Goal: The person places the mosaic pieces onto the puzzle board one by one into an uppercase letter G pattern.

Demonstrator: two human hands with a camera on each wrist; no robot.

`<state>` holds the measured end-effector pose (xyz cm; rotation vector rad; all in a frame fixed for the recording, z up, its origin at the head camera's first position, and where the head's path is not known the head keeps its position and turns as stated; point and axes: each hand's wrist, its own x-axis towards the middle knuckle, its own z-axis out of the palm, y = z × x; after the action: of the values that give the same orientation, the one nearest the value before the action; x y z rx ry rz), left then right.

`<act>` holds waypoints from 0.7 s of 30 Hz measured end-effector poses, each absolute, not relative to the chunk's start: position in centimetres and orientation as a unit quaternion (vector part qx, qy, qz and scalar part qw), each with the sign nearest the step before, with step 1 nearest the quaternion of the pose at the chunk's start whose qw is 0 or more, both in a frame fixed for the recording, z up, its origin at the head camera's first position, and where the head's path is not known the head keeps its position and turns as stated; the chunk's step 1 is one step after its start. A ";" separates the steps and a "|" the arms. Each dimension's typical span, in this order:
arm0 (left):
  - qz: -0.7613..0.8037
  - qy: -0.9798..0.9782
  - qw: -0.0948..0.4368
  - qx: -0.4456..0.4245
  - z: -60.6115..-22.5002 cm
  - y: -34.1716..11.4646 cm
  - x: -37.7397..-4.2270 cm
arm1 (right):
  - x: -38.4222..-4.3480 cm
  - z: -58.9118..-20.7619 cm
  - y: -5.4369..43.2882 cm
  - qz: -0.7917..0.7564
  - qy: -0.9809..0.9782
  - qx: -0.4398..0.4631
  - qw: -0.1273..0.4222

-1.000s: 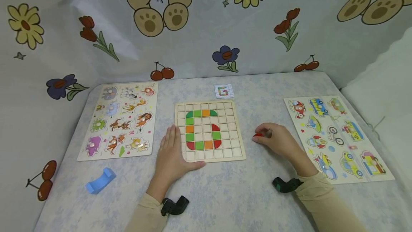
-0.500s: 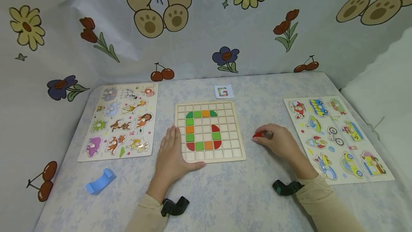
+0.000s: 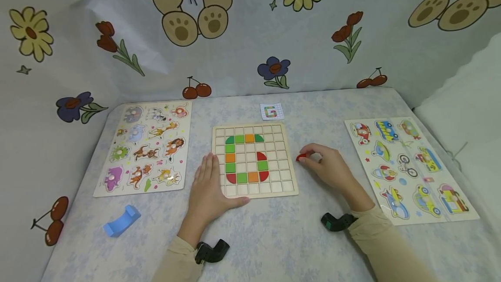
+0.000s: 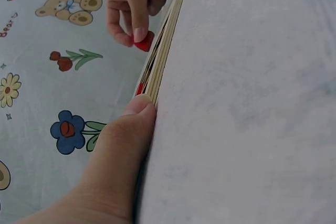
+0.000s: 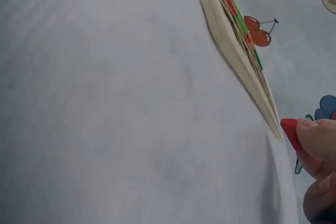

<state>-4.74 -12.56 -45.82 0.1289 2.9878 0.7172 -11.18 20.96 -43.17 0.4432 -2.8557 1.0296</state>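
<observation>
A wooden grid board (image 3: 275, 188) lies mid-table, with green, orange and red tiles set in some of its squares. My left hand (image 3: 208, 190) rests along the board's left and near edges, fingers straight and thumb stretched out; in the left wrist view the thumb (image 4: 118, 145) touches the board's edge. Just right of the board, my right hand (image 3: 330, 169) pinches a red tile (image 3: 300, 157) between thumb and finger. That red tile (image 5: 291, 132) shows at the fingertips in the right wrist view, apart from the board's rim (image 5: 231, 40).
Behind the board lies a small pattern card (image 3: 272, 111). An animal puzzle board (image 3: 146, 149) is at the left, a vehicle puzzle board (image 3: 411, 171) at the right, near my right forearm. A blue curved block (image 3: 122, 221) sits at the near left.
My right hand has moved left toward the grid board, carrying the red tile. My left hand stays in place on the board's edge.
</observation>
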 end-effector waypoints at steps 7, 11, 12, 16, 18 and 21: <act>0.233 0.971 0.033 0.037 -45.9 -12.8 -4.6 | -13.0 -42.0 16.0 0.417 -0.899 0.119 -0.053; 0.234 0.971 0.034 0.037 -45.8 -12.8 -4.7 | -13.6 -41.9 13.0 0.425 -0.890 0.137 -0.088; 0.234 0.971 0.034 0.037 -45.8 -12.8 -4.7 | -13.7 -42.0 12.4 0.423 -0.890 0.143 -0.091; 0.230 0.972 0.037 0.038 -45.8 -12.6 -4.8 | -13.9 -42.3 10.3 0.405 -0.894 0.166 -0.096; 0.229 0.972 0.038 0.038 -45.8 -12.6 -4.8 | -14.0 -42.5 9.6 0.394 -0.897 0.174 -0.095; 0.229 0.972 0.038 0.039 -45.8 -12.6 -4.9 | -14.1 -42.5 8.9 0.372 -0.906 0.184 -0.086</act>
<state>-4.86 -12.63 -45.81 0.1195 2.9818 0.7036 -14.11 8.93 -42.54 0.6121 -3.0125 1.2367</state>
